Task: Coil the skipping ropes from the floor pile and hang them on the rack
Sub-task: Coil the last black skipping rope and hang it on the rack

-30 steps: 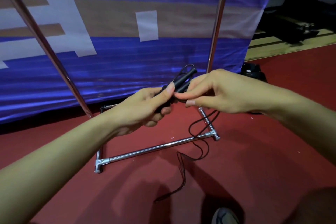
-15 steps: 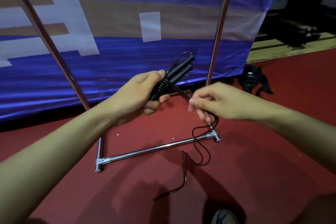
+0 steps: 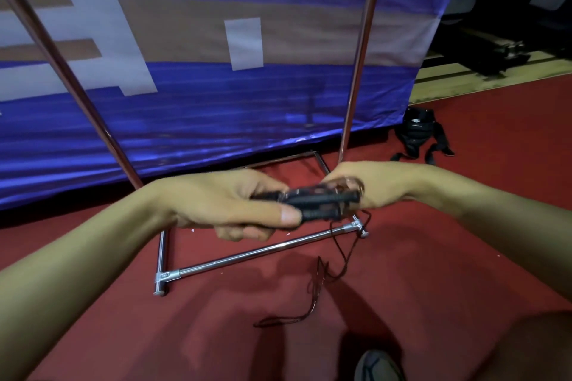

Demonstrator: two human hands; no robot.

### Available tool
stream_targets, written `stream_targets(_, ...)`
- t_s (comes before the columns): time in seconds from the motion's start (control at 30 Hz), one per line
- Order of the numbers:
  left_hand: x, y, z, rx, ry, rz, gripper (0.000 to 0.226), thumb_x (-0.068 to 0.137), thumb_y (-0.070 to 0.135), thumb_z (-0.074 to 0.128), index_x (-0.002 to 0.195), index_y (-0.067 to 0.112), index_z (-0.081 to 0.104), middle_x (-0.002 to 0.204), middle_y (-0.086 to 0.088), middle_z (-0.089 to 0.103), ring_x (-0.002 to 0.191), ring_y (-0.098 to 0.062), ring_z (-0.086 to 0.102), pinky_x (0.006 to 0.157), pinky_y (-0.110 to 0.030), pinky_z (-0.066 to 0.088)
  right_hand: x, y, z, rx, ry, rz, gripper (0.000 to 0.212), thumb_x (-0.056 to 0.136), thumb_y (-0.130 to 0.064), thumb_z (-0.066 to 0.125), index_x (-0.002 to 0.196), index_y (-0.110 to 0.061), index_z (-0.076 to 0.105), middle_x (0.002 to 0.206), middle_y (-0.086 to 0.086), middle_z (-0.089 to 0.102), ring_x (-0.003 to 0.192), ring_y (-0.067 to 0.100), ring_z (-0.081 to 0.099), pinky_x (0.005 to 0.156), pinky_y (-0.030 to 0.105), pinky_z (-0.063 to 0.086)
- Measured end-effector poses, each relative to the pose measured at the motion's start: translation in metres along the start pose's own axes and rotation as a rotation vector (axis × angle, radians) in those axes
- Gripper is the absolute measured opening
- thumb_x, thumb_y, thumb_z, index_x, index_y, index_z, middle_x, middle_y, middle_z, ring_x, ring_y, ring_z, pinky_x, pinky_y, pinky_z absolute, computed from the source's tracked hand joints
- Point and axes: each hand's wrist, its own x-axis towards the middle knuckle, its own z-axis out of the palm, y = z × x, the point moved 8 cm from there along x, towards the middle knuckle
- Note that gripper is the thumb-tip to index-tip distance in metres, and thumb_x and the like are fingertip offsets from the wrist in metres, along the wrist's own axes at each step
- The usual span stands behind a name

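Black ribbed skipping rope handles (image 3: 318, 202) lie side by side between both hands, above the shiny metal rack base (image 3: 263, 252). Left hand (image 3: 229, 207) grips them. Right hand (image 3: 365, 187) curls at their far end; its hold is blurred. Thin dark cord (image 3: 322, 281) trails onto the red floor (image 3: 448, 257).

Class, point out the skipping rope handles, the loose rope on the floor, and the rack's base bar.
skipping rope handles (image 3: 322, 206), head view, ribbed grip
loose rope (image 3: 315, 286), head view, tangled middle
base bar (image 3: 263, 252), head view, mid-span
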Motion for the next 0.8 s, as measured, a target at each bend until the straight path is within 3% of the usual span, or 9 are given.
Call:
stream_targets(0.07,0.002,-0.005,0.011,0.147,-0.08,-0.092,0.027,0.093,0.047,0.072,0.094,0.022,0.062,0.061,0.0,0.058,0.047,-0.016,0.038,0.043,-0.024,0.028,0.001,-0.001,-0.005,0.02,0.02,0.007,0.028,0.09,-0.053,0.072,0.085,-0.025,0.073,0.075,0.005,0.062,0.07,0.017,0.049,0.068,0.034,0.039)
stream_targets(0.17,0.01,-0.014,0.019,0.235,-0.073,-0.204,0.023,0.096,0.042,0.07,0.11,0.026,0.06,0.074,-0.005,0.074,0.048,-0.018,0.053,0.045,-0.024,0.04,0.003,-0.013,-0.021,0.007,0.149,-0.011,0.017,0.095,-0.035,0.072,0.092,-0.019,0.077,0.085,0.007,0.073,0.077,0.016,0.058,0.076,0.039,0.046)
stream_targets(0.27,0.019,-0.021,0.015,0.132,0.056,-0.22,0.024,0.1,0.04,0.063,0.115,0.02,0.062,0.088,-0.012,0.078,0.067,-0.025,0.074,0.052,-0.028,0.057,-0.005,-0.042,-0.04,-0.137,0.315,-0.058,0.011,0.094,-0.028,0.075,0.087,-0.02,0.075,0.075,-0.009,0.072,0.068,0.0,0.059,0.07,0.021,0.047)
stream_targets(0.37,0.02,-0.022,0.009,-0.007,0.105,-0.19,0.026,0.101,0.033,0.063,0.117,0.013,0.064,0.112,-0.013,0.076,0.093,-0.026,0.078,0.057,-0.035,0.064,-0.016,-0.069,-0.046,-0.266,0.415,-0.11,0.008,0.092,-0.031,0.077,0.086,-0.025,0.077,0.07,-0.015,0.068,0.064,0.001,0.06,0.065,0.013,0.042)
stream_targets(0.47,0.023,-0.021,0.008,-0.041,0.094,-0.136,0.023,0.102,0.03,0.062,0.116,0.013,0.062,0.108,-0.01,0.076,0.088,-0.018,0.077,0.053,-0.034,0.062,-0.023,-0.086,-0.044,-0.341,0.467,-0.148,0.004,0.09,-0.033,0.079,0.089,-0.03,0.08,0.064,-0.022,0.064,0.064,0.001,0.061,0.061,0.01,0.039)
stream_targets(0.5,0.024,-0.021,0.006,-0.035,0.101,-0.117,0.019,0.102,0.031,0.062,0.11,0.014,0.06,0.095,-0.006,0.076,0.072,-0.013,0.072,0.049,-0.029,0.057,-0.024,-0.089,-0.044,-0.355,0.475,-0.153,0.003,0.09,-0.032,0.079,0.09,-0.03,0.081,0.063,-0.023,0.064,0.064,0.0,0.061,0.06,0.01,0.039)
stream_targets(0.57,0.025,-0.021,-0.002,-0.093,0.146,-0.062,0.022,0.099,0.035,0.063,0.098,0.015,0.054,0.074,0.0,0.06,0.048,-0.008,0.043,0.042,-0.02,0.038,-0.027,-0.094,-0.044,-0.384,0.483,-0.167,0.008,0.092,-0.031,0.076,0.096,-0.03,0.082,0.07,-0.023,0.069,0.069,-0.003,0.064,0.062,0.01,0.041)
stream_targets(0.7,0.022,-0.02,-0.018,-0.407,0.156,0.052,0.038,0.092,0.056,0.057,0.105,0.022,0.067,0.076,0.0,0.043,0.052,-0.005,0.024,0.04,-0.013,0.024,-0.025,-0.089,-0.035,-0.456,0.401,-0.202,0.024,0.098,-0.032,0.068,0.12,-0.034,0.076,0.085,-0.018,0.073,0.08,0.008,0.069,0.073,0.032,0.052)
stream_targets(0.8,0.022,-0.029,-0.022,-0.449,0.237,-0.023,0.06,0.09,0.07,0.036,0.099,0.019,0.067,0.071,-0.002,0.043,0.053,-0.008,0.02,0.038,-0.014,0.019,-0.016,-0.082,-0.019,-0.539,0.363,-0.288,0.028,0.099,-0.026,0.068,0.127,-0.028,0.074,0.087,-0.011,0.07,0.079,0.006,0.062,0.073,0.024,0.048)
